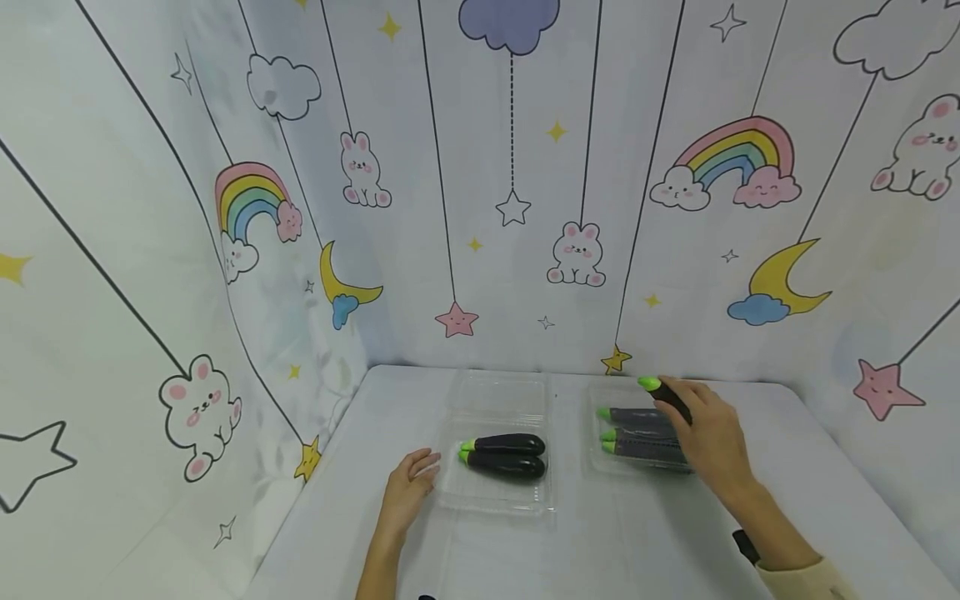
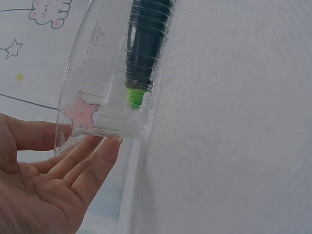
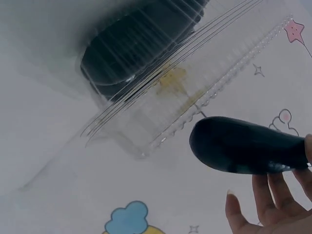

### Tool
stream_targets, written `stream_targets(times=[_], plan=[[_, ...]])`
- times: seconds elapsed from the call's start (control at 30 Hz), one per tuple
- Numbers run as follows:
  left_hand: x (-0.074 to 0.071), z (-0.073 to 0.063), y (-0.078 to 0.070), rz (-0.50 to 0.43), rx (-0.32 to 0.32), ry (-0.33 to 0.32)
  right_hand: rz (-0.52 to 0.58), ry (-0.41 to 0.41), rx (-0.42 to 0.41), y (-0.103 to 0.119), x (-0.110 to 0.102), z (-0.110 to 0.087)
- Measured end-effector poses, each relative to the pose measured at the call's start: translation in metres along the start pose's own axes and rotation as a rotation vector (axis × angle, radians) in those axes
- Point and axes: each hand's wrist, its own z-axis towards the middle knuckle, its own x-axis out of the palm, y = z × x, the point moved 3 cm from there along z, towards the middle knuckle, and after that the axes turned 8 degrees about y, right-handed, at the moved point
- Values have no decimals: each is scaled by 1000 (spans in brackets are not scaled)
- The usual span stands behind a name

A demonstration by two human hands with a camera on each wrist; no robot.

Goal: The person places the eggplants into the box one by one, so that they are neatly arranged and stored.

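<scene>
My right hand (image 1: 708,429) grips a dark eggplant (image 3: 243,146) with a bright green stem end. It holds the eggplant raised over the back of the right clear plastic container (image 1: 592,462). Three more eggplants (image 1: 637,450) lie side by side in that container, partly covered by my hand. On the left, two eggplants (image 1: 504,465) lie together in another clear container (image 1: 487,502), green ends to the left. My left hand (image 1: 408,487) is at this container's left edge. In the left wrist view its straight fingers (image 2: 95,170) touch the outer wall, with the thumb by the rim.
The left container's hinged lid (image 1: 498,392) lies folded back behind it. Both containers stand on a white table (image 1: 577,550). A white curtain (image 1: 517,275) printed with rabbits, stars and rainbows hangs along the back and sides.
</scene>
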Motion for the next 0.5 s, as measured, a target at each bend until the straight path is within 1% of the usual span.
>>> stream_targets(times=[0.13,0.27,0.5], plan=[[0,1,2,2,-1,-3,11,14,4,7,5,0],[0,0,-1,7,0,-2,23,23,9,14,9,-1],[0,-1,-3,2,14,4,49,24,-22,28,14,0]])
